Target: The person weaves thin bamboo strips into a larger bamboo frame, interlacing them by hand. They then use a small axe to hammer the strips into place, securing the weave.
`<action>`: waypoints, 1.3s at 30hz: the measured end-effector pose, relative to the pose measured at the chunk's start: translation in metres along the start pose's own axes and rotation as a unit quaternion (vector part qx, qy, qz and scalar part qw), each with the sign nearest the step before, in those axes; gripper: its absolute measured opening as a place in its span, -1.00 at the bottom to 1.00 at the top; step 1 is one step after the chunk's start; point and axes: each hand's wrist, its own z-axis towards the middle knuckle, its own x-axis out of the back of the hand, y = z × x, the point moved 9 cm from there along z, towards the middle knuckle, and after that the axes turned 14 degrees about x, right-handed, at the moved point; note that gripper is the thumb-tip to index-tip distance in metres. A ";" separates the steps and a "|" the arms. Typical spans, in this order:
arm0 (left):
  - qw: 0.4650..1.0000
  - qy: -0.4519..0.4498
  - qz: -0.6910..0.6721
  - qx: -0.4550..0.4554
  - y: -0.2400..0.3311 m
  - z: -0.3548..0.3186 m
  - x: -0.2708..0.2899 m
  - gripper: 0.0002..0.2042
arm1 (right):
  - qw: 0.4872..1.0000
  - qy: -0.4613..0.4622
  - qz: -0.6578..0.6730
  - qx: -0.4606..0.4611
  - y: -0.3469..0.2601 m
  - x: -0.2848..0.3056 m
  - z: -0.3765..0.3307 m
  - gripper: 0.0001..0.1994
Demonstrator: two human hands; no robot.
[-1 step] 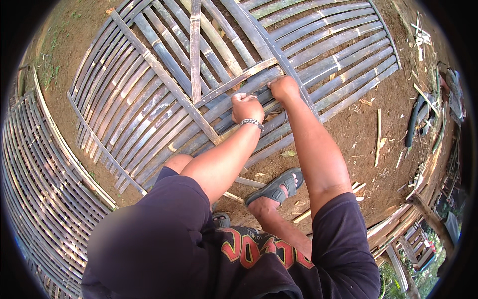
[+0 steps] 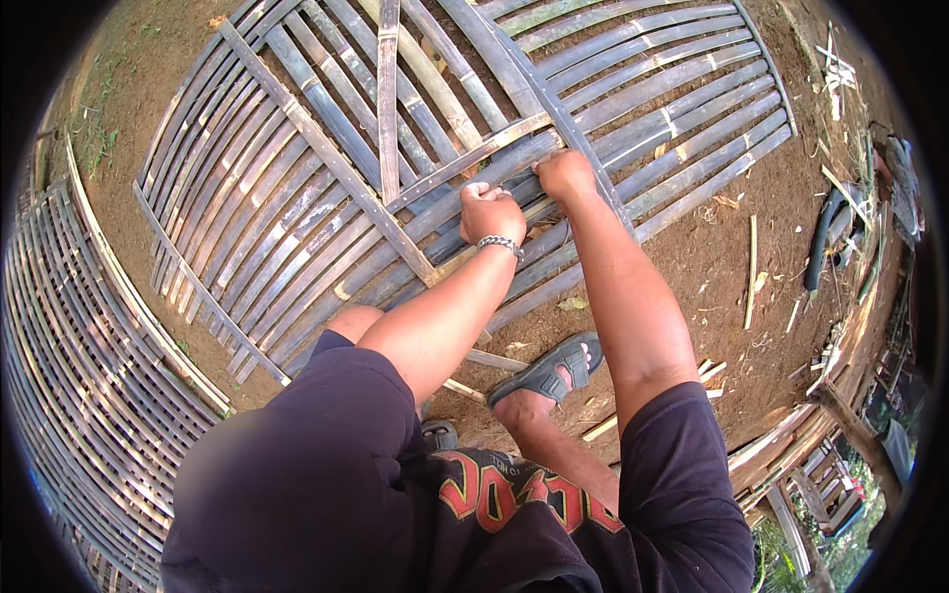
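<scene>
A panel of dark bamboo slats lies on the ground in front of me, with cross strips running over the slats. My left hand, with a chain bracelet at the wrist, is closed just below a short bamboo crosspiece. Close by on the right, my right hand is also closed, beside a long dark cross strip. Both hands rest low over the slats, a small gap apart. What is inside the fingers is hidden or too small to make out.
Another slatted bamboo panel lies at the left. Thin split bamboo strips are scattered on the brown soil at the right, near a dark curved piece. My sandalled foot stands beside the panel's near edge.
</scene>
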 end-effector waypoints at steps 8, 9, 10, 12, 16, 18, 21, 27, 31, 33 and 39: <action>0.999 0.016 0.014 0.043 0.004 -0.005 0.004 -0.60 | 0.984 0.144 -0.059 0.091 -0.022 0.009 -0.020 -0.56; 0.998 0.029 0.013 0.054 0.005 -0.008 0.006 -0.64 | 0.987 0.142 -0.035 0.064 -0.018 0.010 -0.020 -0.55; 0.997 0.040 0.011 0.064 0.006 -0.010 0.006 -0.69 | 0.989 0.142 -0.011 0.036 -0.015 0.014 -0.020 -0.55; 0.995 0.056 0.016 0.085 0.004 -0.011 0.006 -0.71 | 0.999 0.047 -0.005 0.011 -0.009 0.008 -0.014 -0.54; 0.992 0.090 0.029 0.082 0.001 -0.002 0.011 -0.69 | 0.996 -0.051 0.049 0.059 -0.022 0.008 -0.027 -0.49; 0.992 0.102 0.039 0.060 0.000 0.001 0.013 -0.71 | 0.997 -0.015 0.024 0.066 -0.035 0.012 -0.036 -0.47; 0.995 0.085 0.042 0.005 0.000 0.000 0.004 -0.74 | 0.998 0.035 -0.018 0.051 -0.025 0.012 -0.030 -0.48; 0.993 0.027 0.008 -0.112 0.000 -0.002 0.006 -0.79 | 0.981 -0.093 0.164 -0.047 -0.020 0.003 -0.019 -0.48; 0.999 0.029 0.018 -0.040 0.004 -0.007 0.002 -0.79 | 0.991 -0.047 -0.036 0.124 -0.029 0.005 -0.018 -0.45; 0.999 0.030 -0.012 -0.008 -0.006 0.006 0.003 -0.78 | 0.997 -0.017 -0.004 0.069 -0.030 0.000 -0.033 -0.45; 0.997 -0.007 0.009 -0.079 -0.003 -0.002 -0.003 -0.74 | 0.989 0.112 0.091 0.015 -0.014 0.002 -0.042 -0.51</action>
